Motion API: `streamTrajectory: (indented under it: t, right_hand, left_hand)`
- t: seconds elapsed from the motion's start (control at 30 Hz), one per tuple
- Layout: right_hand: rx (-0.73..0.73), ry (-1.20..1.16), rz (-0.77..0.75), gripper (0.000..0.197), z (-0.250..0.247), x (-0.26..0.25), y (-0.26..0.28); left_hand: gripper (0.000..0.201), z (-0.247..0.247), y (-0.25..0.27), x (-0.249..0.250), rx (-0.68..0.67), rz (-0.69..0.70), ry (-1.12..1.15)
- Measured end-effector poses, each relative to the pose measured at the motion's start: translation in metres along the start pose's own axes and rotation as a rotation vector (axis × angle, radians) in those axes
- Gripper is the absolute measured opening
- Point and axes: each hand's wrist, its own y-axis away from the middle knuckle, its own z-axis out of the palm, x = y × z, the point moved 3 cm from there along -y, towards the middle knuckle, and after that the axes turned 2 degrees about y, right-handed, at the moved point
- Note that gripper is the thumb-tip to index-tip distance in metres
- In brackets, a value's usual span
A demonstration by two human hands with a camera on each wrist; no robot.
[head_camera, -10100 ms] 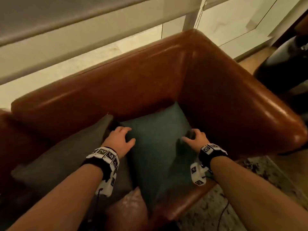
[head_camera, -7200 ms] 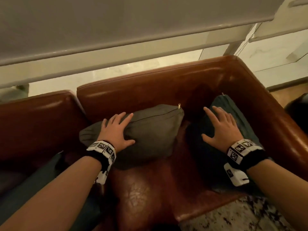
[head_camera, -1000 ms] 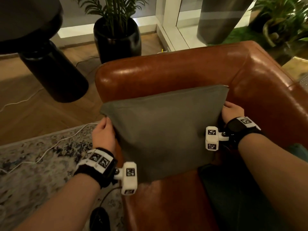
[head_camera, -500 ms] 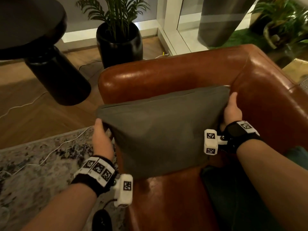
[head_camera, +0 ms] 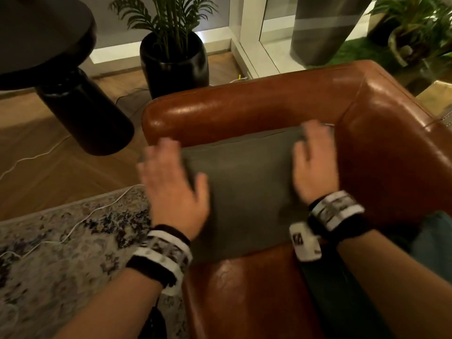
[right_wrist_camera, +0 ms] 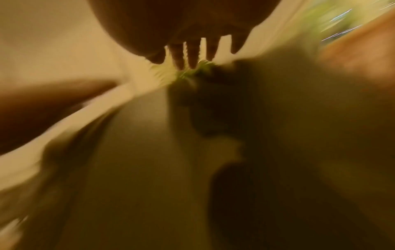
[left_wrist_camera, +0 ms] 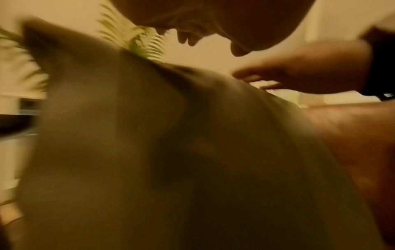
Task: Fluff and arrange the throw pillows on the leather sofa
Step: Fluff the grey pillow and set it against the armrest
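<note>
While both hands look spread flat, gripping nothing, the grey pillow (head_camera: 244,189) leans vs the sofa (head_camera: 256,111) armrest, at its corner w/ the backrest. Left hand (head_camera: 171,189) sits at the pillow's left edge, right hand (head_camera: 314,162) on its upper right; both blurred, so contact is unclear. Risk: a hard pat on the left could tip the pillow over the seat edge toward the rug (head_camera: 61,241); uneven pats may leave it lopsided.
</note>
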Motion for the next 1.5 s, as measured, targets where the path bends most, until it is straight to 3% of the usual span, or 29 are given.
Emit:
streamTrajectory:
  t: [0.07,0.13,0.2,0.37,0.47,0.53,0.6,0.67,0.83,0.9,1.0,1.07,1.13,1.2,1.27,1.33,1.43,1.5]
  right_hand:
    - [-0.215,0.201,-0.382,0.053,0.034,-0.031,0.042]
    - [-0.323,0.400,-0.529,0.057,0.061,-0.034,0.057]
    - [-0.314,0.460,-0.515,0.058,0.065,-0.014,0.032]
    - [-0.263,0.554,-0.265,0.058,0.043,0.050,-0.031]
    - [-0.218,0.608,-0.201,0.059,0.034,0.041,-0.030]
    - [-0.204,0.545,-0.298,0.058,0.038,0.006,-0.013]
    - [-0.293,0.493,-0.510,0.057,0.059,-0.027,0.016]
    - [-0.376,0.484,-0.560,0.057,0.068,-0.031,0.019]
    - [-0.304,0.565,-0.220,0.058,0.039,0.051,-0.030]
    - [-0.235,0.571,-0.154,0.057,0.026,0.055,-0.026]
    - [-0.141,0.475,-0.264,0.060,0.027,0.019,0.017]
    - [-0.166,0.407,-0.442,0.061,0.051,-0.003,0.067]
    - [-0.184,0.395,-0.494,0.061,0.075,0.000,0.107]
    - [-0.133,0.401,-0.437,0.061,0.085,0.032,0.113]
    - [-0.079,0.398,-0.287,0.064,0.090,0.067,0.105]
    - [-0.025,0.244,-0.061,0.064,0.092,0.098,0.101]
    - [0.009,-0.158,0.412,0.066,0.097,0.120,0.107]
    - [0.072,-0.251,0.530,0.065,0.092,0.108,0.114]
  left_hand:
    - [0.075,0.033,0.008,0.023,-0.193,0.323,-0.200]
    - [0.073,0.060,0.000,0.019,-0.321,0.370,-0.317]
    - [0.070,0.065,-0.013,0.004,-0.317,0.326,-0.375]
    - [0.064,0.039,-0.033,-0.041,-0.248,0.185,-0.404]
    - [0.064,0.033,-0.029,-0.030,-0.220,0.090,-0.406]
    - [0.066,0.043,-0.022,0.003,-0.237,0.176,-0.356]
    - [0.067,0.059,-0.015,0.032,-0.296,0.321,-0.323]
    - [0.065,0.065,-0.023,0.031,-0.325,0.334,-0.327]
    - [0.059,0.042,-0.041,-0.036,-0.273,0.189,-0.412]
    - [0.059,0.034,-0.039,-0.041,-0.223,0.174,-0.401]
    - [0.059,0.041,-0.012,-0.003,-0.141,0.315,-0.330]
    - [0.062,0.060,0.020,0.023,-0.191,0.524,-0.284]
    - [0.064,0.078,0.042,0.015,-0.254,0.619,-0.327]
    - [0.064,0.086,0.044,-0.018,-0.229,0.592,-0.399]
    - [0.065,0.084,0.040,-0.048,-0.190,0.550,-0.441]
    - [0.066,0.081,0.040,-0.063,-0.192,0.519,-0.440]
    - [0.068,0.080,0.048,-0.055,-0.226,0.444,-0.414]
    - [0.070,0.076,0.055,-0.037,-0.222,0.377,-0.363]
